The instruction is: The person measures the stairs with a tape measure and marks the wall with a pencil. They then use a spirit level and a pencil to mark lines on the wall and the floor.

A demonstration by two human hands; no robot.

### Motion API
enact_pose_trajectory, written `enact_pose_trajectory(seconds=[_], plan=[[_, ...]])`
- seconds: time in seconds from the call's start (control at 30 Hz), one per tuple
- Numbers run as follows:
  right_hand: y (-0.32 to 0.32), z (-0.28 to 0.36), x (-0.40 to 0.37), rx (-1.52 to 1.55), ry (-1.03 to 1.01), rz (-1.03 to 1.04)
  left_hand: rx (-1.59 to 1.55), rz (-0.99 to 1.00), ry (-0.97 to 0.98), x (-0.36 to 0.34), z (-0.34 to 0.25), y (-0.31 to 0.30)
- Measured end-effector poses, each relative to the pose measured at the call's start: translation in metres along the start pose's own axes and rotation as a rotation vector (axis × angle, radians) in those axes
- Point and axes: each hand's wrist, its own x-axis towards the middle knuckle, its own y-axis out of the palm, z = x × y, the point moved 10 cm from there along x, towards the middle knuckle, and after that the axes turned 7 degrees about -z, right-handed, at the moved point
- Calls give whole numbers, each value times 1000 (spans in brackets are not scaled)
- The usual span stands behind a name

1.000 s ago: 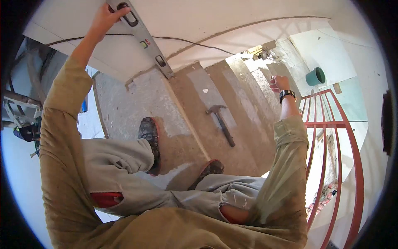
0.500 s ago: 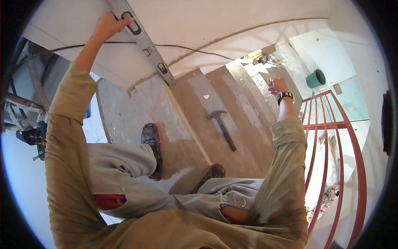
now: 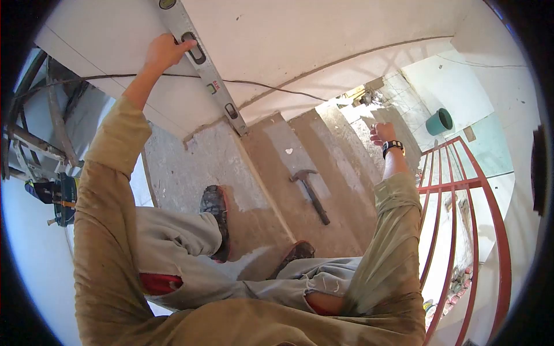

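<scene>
Everything has slid lower in view since the earlier frame, likely from head motion, and the round vial (image 3: 167, 3) of the level (image 3: 208, 74) now shows at the top edge. Left hand (image 3: 164, 53): the thumb lies over the upper of 2 slots, with the fingers bent at the near edge, closed on the level, their tips hidden. The level slants along the pale wall (image 3: 277, 34), its low end at the top of the strip (image 3: 265, 184) edging a step. It looks stiff and light for its length, smooth enough to slip in dusty fingers, with vials that could crack if knocked; the 2 slots look the best holds. Past it, a dark cord (image 3: 271, 86) runs across the wall. A hammer (image 3: 314, 199) lies on the steps. Right hand (image 3: 382, 132): raised above them, fingers half curled; whether it holds anything, I cannot tell. Beyond are a red rail (image 3: 456, 185) and a green bucket (image 3: 437, 123).
</scene>
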Motion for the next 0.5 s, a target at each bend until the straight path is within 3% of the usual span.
enact_pose_trajectory(seconds=[0.07, 0.27, 0.3, 0.4, 0.5], plan=[[0, 1, 1, -11, 7, 0, 23, 19, -39, -1, 0, -2], [5, -3, 3, 0, 23, 22, -26, -164, 2, -8, 3, -12], [7, -11, 15, 15, 23, 41, -124, -40, -84, -9, 7, -4], [9, -28, 34, 12, 95, 87, -85, -178, -78, -17, 3, -18], [6, -16, 22, -40, 43, 46, -64, -199, -28, -22, -1, -24]])
